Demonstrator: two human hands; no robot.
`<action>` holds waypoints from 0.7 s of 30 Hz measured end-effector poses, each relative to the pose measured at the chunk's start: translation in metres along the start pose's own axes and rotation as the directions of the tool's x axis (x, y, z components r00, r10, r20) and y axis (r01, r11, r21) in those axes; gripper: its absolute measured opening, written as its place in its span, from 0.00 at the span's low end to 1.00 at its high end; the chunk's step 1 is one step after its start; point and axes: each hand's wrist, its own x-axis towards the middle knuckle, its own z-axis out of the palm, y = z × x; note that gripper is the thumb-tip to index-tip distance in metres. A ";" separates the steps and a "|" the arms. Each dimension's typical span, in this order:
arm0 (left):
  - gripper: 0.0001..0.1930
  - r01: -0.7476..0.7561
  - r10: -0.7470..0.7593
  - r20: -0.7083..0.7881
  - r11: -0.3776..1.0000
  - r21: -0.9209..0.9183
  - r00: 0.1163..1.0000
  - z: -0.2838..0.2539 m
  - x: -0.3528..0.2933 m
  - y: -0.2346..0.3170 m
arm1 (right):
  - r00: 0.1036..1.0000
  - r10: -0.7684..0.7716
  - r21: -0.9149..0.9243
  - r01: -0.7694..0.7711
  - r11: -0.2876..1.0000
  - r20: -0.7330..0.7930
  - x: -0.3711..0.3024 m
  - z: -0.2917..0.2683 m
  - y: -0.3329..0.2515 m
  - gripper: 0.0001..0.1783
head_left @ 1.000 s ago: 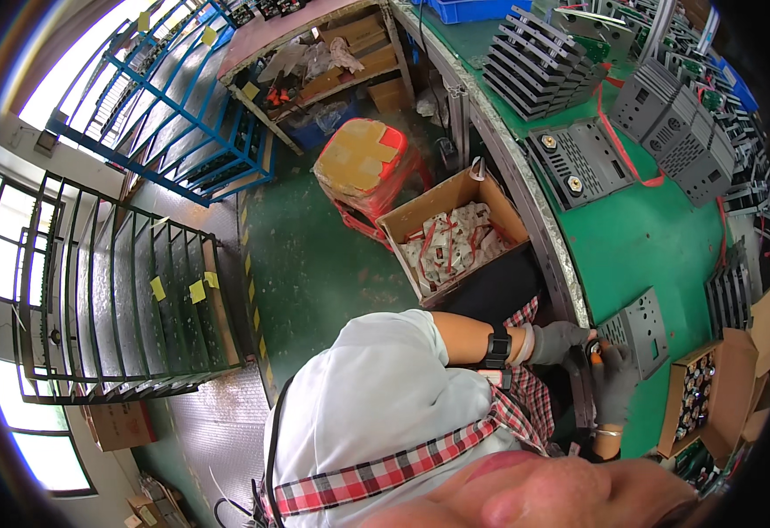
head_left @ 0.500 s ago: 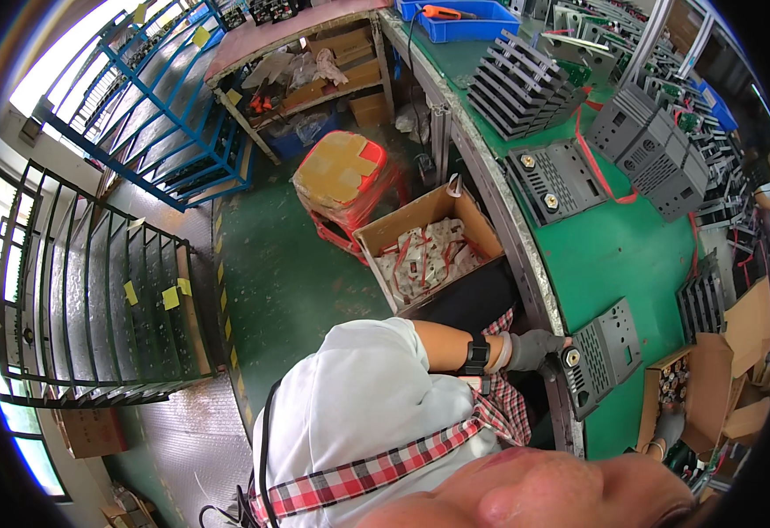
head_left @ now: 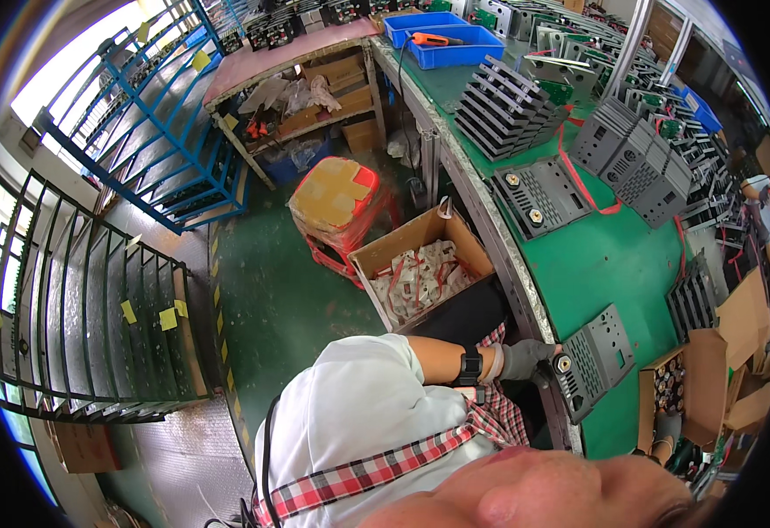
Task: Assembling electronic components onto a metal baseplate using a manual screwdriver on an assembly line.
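At the near edge of the green bench (head_left: 613,264), a grey vented panel (head_left: 594,359) is held at its left corner by the closed fingers of the gloved left hand (head_left: 525,359), the right hand's grip (head_left: 666,429) cannot be told, and an open brown carton (head_left: 423,268) of white packets sits on the floor beside a red-taped yellow stool (head_left: 336,195).

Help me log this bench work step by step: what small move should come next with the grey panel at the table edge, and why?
Probably slide the grey vented panel further onto the green table. The gloved left hand grips its near corner, and that end seems to overhang the table edge. The right hand is low by the cardboard box, mostly hidden, so it gives no support.
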 end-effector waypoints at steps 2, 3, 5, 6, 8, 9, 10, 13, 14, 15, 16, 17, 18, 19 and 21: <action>0.25 0.025 -0.024 0.016 0.997 -0.073 1.000 0.000 -0.001 0.001 | 0.999 -0.022 -0.056 0.020 0.998 -0.025 -0.009 0.003 -0.006 0.21; 0.25 0.045 -0.045 -0.010 0.998 -0.041 0.999 0.003 -0.004 0.005 | 0.998 -0.040 -0.118 0.034 0.992 -0.054 -0.014 0.002 -0.007 0.22; 0.25 0.064 -0.064 -0.031 0.998 -0.004 0.997 0.007 -0.004 0.008 | 0.997 -0.023 -0.117 0.014 0.993 -0.071 -0.014 0.007 -0.003 0.25; 0.25 0.072 -0.073 -0.033 0.997 -0.023 0.997 0.008 -0.003 0.007 | 0.967 -0.065 -0.058 0.053 0.997 -0.246 -0.006 0.019 0.011 0.22; 0.25 0.081 -0.082 -0.036 0.996 -0.039 0.996 0.006 -0.001 0.007 | 0.905 -0.094 -0.005 0.101 0.995 -0.415 -0.001 0.029 0.025 0.21; 0.25 0.087 -0.088 -0.078 0.996 -0.014 0.993 0.005 0.000 0.008 | 0.903 -0.079 0.053 0.112 0.992 -0.423 -0.005 0.028 0.023 0.21; 0.25 0.094 -0.092 -0.120 0.996 0.012 0.989 0.005 -0.001 0.011 | 0.901 -0.064 0.111 0.123 0.986 -0.430 -0.009 0.028 0.021 0.20; 0.24 0.187 -0.138 -0.222 0.958 0.219 0.965 0.015 -0.013 0.052 | 0.937 0.032 0.393 0.115 0.913 -0.349 -0.038 0.009 -0.002 0.20; 0.24 0.182 -0.098 -0.272 0.936 0.301 0.957 0.016 -0.008 0.055 | 0.938 0.037 0.395 0.109 0.912 -0.345 -0.031 0.008 0.005 0.20; 0.24 0.191 -0.110 -0.264 0.933 0.306 0.958 0.018 -0.006 0.064 | 0.926 0.083 0.576 0.157 0.802 -0.369 -0.021 0.006 0.019 0.18; 0.24 0.204 -0.069 -0.257 0.812 0.547 0.964 0.020 -0.005 0.075 | 0.915 0.123 0.723 0.217 0.656 -0.385 -0.017 0.005 0.023 0.16; 0.24 0.205 -0.034 -0.237 0.631 0.748 0.971 0.019 -0.004 0.082 | 0.915 0.127 0.723 0.211 0.657 -0.382 -0.016 0.009 0.026 0.16; 0.24 0.206 -0.038 -0.236 0.631 0.748 0.971 0.014 0.004 0.081 | 0.928 0.086 0.896 0.321 0.307 -0.362 -0.019 0.008 0.020 0.15; 0.23 0.166 0.041 -0.190 0.336 0.927 0.981 0.005 0.018 0.075 | 0.932 0.039 0.928 0.361 -0.094 -0.359 -0.021 0.009 0.018 0.14; 0.22 0.117 0.090 -0.116 -0.005 0.993 0.989 0.006 0.023 0.080 | 0.789 -0.221 0.653 0.603 0.459 -0.573 -0.032 0.010 0.012 0.17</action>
